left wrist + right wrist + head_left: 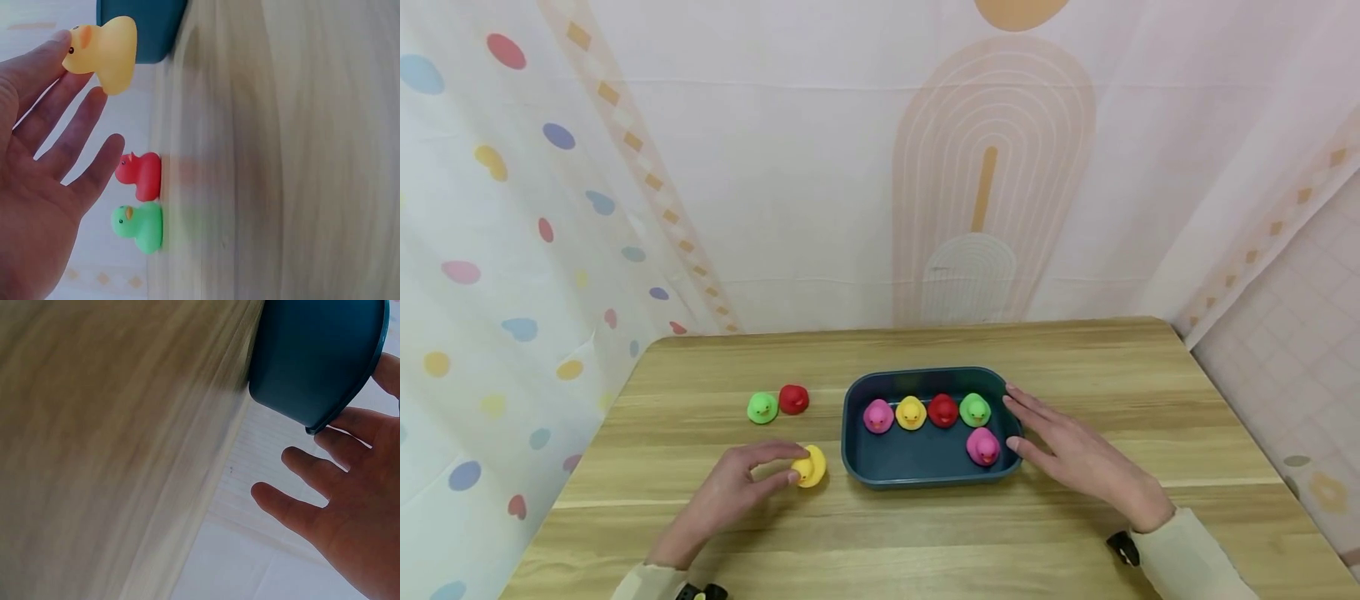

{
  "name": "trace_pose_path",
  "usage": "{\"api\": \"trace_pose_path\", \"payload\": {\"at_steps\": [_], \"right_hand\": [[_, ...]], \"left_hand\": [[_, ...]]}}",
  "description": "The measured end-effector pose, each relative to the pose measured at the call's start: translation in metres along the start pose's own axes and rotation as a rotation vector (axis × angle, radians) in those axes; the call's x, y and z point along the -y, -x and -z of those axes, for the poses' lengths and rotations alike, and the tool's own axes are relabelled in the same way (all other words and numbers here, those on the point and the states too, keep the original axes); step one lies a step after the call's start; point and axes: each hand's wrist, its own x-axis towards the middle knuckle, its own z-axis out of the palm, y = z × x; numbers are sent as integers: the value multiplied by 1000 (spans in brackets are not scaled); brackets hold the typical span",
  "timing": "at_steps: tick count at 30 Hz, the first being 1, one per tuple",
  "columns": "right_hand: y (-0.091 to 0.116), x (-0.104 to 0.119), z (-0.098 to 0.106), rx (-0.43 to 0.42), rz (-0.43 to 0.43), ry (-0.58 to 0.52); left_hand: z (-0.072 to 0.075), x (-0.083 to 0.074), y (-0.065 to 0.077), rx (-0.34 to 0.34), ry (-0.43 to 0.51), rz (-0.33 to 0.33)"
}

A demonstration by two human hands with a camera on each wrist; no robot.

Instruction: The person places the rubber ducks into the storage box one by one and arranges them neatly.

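My left hand (739,487) pinches a yellow rubber duck (813,467) between thumb and fingers, just left of the dark teal bin (895,457). The left wrist view shows this duck raised off the wooden tabletop, with the other fingers spread. At the bin's right end, my right hand (1078,460) rests its fingertips along the rim, fingers nearly straight. Inside the bin, a pink duck (878,416), a yellow duck (911,412), a red duck (943,410) and a green duck (975,409) form a back row. Another pink duck (982,447) sits in front of the green one.
Left of the bin, a green duck (763,407) and a red duck (793,399) stand side by side on the wooden table (880,542). A patterned curtain (820,167) hangs behind the table's back edge and along its left side.
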Motion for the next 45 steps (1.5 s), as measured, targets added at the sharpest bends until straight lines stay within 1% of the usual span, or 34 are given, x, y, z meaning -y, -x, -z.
{"api": "trace_pose_path", "payload": {"at_steps": [5, 11, 15, 22, 25, 31, 36, 42, 45], "right_hand": [[1, 0, 0, -7, 6, -1], [2, 0, 0, -5, 8, -7], [2, 0, 0, 3, 1, -15], [2, -1, 1, 8, -4, -14], [2, 0, 1, 12, -9, -16], [1, 0, 1, 21, -16, -22], [0, 0, 1, 28, -20, -27], [0, 0, 1, 24, -12, -28], [0, 0, 2, 20, -5, -20]], "left_hand": [[-7, -8, 0, -94, 28, -25], [-14, -15, -3, -187, 43, -89], [-18, -19, -5, -224, 48, -125], [-26, -33, -11, -269, 82, -135], [-31, -40, -16, -272, 90, -135], [-40, -51, -24, -252, 90, -129], [-48, -60, -32, -202, 70, -122], [-59, -70, -44, -150, 103, -152], [-65, -75, -49, -119, 124, -146]]}}
